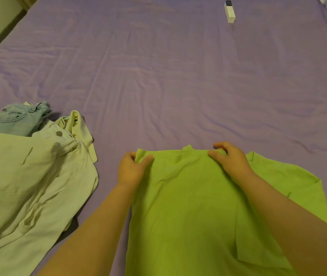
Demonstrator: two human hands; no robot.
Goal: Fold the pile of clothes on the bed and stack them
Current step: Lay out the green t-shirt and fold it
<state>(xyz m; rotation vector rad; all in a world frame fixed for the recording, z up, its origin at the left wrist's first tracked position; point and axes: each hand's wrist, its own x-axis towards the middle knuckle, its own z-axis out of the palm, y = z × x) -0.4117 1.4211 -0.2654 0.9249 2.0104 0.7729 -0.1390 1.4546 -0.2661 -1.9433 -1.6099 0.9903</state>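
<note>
While both hands pinch the far edge of a lime green shirt (194,206), the garment lies flat on a bed covered by a purple sheet (158,76), its smooth, soft knit running from the grip back toward the person and out of view at the bottom. The left hand (131,168) holds the shirt's far left corner, thumb on top of the cloth and fingers curled under the edge. The right hand (230,158) grips the same edge further right, thumb pressed on the fabric and fingers curled over the rim. Between the two hands the edge runs nearly straight, with a small raised tab of fabric poking up just past it, closer to the right hand. Beyond the right hand, a short sleeve and shoulder of the shirt spread out flat on the sheet, and a folded layer makes a straight vertical crease beneath the right forearm. The sheet is thin and rumpled, with long shallow wrinkles fanning away from the hands. Off to the left of the left hand, apart from the shirt, sits a loose heap: a pale cream garment (29,180) of heavier woven cloth with a metal button, and behind it crumpled light blue jeans (13,118) with visible stitching. Far beyond the right hand lies a small white rectangular box (230,11) with a dark end.
</note>
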